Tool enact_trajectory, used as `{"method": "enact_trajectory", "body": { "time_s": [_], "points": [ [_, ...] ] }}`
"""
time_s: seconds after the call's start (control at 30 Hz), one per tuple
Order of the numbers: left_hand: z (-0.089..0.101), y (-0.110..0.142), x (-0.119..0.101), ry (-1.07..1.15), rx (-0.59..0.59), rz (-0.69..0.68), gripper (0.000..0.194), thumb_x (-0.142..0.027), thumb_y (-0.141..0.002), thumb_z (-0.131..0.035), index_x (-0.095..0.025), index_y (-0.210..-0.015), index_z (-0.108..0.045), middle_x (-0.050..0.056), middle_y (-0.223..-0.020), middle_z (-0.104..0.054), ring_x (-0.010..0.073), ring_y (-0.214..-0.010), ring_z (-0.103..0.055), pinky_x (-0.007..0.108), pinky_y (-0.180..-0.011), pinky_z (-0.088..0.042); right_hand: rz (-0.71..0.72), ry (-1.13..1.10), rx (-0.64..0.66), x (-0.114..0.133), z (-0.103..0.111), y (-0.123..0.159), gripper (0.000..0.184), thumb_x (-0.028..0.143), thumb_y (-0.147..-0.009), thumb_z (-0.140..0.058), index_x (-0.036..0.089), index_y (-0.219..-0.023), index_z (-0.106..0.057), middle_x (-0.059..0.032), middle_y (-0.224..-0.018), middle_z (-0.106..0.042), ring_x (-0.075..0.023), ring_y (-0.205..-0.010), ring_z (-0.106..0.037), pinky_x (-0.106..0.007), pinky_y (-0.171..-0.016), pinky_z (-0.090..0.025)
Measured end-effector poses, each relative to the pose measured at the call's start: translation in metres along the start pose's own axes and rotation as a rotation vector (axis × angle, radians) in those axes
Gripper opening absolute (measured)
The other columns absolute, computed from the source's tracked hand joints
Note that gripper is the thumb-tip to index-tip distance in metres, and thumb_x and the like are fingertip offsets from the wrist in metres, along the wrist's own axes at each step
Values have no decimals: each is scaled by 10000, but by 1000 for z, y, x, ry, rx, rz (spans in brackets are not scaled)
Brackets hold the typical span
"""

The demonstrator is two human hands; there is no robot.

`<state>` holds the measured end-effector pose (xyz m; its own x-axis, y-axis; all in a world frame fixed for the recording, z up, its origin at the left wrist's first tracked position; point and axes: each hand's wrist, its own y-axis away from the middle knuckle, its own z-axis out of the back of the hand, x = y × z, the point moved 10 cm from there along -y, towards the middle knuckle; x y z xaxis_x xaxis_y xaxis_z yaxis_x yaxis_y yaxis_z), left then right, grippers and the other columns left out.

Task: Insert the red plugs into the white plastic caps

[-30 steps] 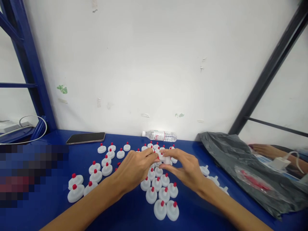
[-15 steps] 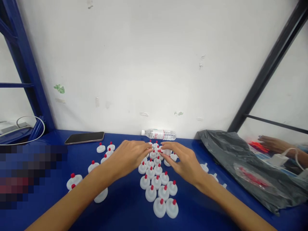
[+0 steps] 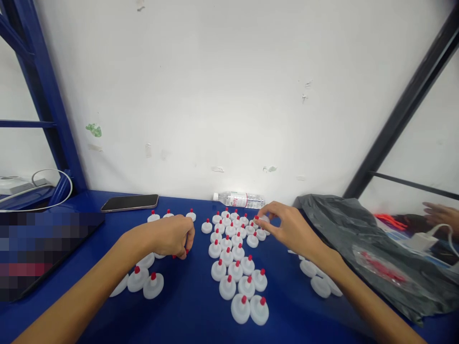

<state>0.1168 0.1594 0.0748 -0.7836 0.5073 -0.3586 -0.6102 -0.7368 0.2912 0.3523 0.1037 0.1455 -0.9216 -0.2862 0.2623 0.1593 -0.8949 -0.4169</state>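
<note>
My left hand (image 3: pixel 168 236) is over the table left of the middle, fingers curled down and pinched together. A small red cap (image 3: pixel 186 252) shows at its fingertips, partly hidden by them, with another bit of red beside it. My right hand (image 3: pixel 287 225) pinches a white round nozzle lid (image 3: pixel 264 219) with a red tip, at the right back of the middle group. That group of white nozzle lids (image 3: pixel 226 258), each with a red cap, stands upright on the blue table (image 3: pixel 193 306). More red-capped lids (image 3: pixel 153 285) stand around my left forearm.
White lids without visible red caps (image 3: pixel 320 286) lie by my right forearm. A clear bottle (image 3: pixel 238 199) lies against the wall, a phone (image 3: pixel 129 203) at back left. A grey plastic bag (image 3: pixel 333 229) with a packet of red pieces (image 3: pixel 382 267) covers the right. Someone else's hand (image 3: pixel 439 212) shows beyond.
My hands have moved apart: the left went left and down, the right went slightly right with the lid. The view has shifted a little.
</note>
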Motion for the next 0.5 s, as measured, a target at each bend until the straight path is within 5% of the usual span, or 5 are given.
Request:
{"method": "enact_trajectory", "body": {
  "time_s": [0.23, 0.5],
  "points": [
    [1, -3, -11, -93, -84, -33, 182, -70, -605, -525, -211, -614, -639, 0, -635, -701, 178, -586, -649, 240, -474, -376, -114, 27, 232, -22, -11, 3, 185, 420, -897, -629, 237, -907, -658, -20, -858, -768, -207, -756, -697, -289, -637, -458],
    [23, -4, -31, -259, -380, -115, 159, -175, -755, -519, -253, -797, -651, 8, -794, -736, 212, -694, -656, 290, -556, -348, -156, 42, 427, -36, -40, 10, 147, 365, -795, -737, 234, -793, -671, 16, -894, -758, -163, -721, -677, -240, -577, -412]
  ]
}}
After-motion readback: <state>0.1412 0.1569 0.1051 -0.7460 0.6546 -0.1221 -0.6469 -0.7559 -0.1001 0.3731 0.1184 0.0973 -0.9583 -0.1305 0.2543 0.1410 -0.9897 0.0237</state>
